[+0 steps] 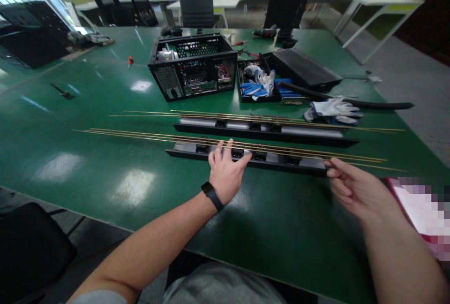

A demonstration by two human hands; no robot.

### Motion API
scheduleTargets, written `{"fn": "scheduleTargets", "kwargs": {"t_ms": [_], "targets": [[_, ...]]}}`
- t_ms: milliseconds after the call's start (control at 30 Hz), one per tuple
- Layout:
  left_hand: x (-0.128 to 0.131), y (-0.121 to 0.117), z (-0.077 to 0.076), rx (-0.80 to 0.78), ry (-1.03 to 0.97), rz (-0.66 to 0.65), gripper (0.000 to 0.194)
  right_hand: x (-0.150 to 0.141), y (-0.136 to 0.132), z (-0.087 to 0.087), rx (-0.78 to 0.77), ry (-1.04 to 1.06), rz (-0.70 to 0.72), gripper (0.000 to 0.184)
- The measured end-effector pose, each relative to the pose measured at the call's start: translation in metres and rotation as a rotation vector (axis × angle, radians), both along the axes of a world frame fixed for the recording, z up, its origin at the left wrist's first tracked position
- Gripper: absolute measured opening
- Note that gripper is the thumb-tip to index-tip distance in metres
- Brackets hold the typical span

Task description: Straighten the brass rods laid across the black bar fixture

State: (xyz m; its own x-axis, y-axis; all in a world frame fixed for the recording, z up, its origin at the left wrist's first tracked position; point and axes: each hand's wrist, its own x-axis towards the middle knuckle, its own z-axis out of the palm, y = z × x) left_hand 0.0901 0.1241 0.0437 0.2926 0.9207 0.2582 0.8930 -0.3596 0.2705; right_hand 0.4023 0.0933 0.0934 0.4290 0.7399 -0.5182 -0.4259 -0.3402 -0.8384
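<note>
Two long black channels lie side by side on the green table, a near channel [298, 167] and a far channel [316, 140], with pale strips and dark blocks inside. Several thin golden rods [140, 136] run lengthwise over both and stick out past their ends. My left hand [228, 172] rests on the near channel, fingers spread, the fingertips touching around its rods and blocks. At the near channel's right end my right hand [355, 189] is closed, thumb and index finger pinched on a thin golden rod [379, 168]; the exact grip point is hidden.
Behind the channels stands an open black computer case [193, 76]. To its right are a tray [246, 97] with blue-and-white gloves, a black panel [305, 67], a black tube [372, 104] and another glove pair [333, 110]. A pink-edged item [415, 205] lies at right.
</note>
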Motion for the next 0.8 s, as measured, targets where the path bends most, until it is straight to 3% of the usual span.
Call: {"fn": "scheduleTargets", "kwargs": {"t_ms": [200, 800], "targets": [[0.001, 0.0, 0.002, -0.015, -0.011, 0.006, 0.044, -0.022, 0.001, 0.005, -0.038, 0.043, 0.033, 0.012], [0.004, -0.001, 0.002, -0.025, -0.017, 0.013, 0.044, -0.023, 0.0, 0.0, 0.011, 0.009, 0.084, 0.013]]}}
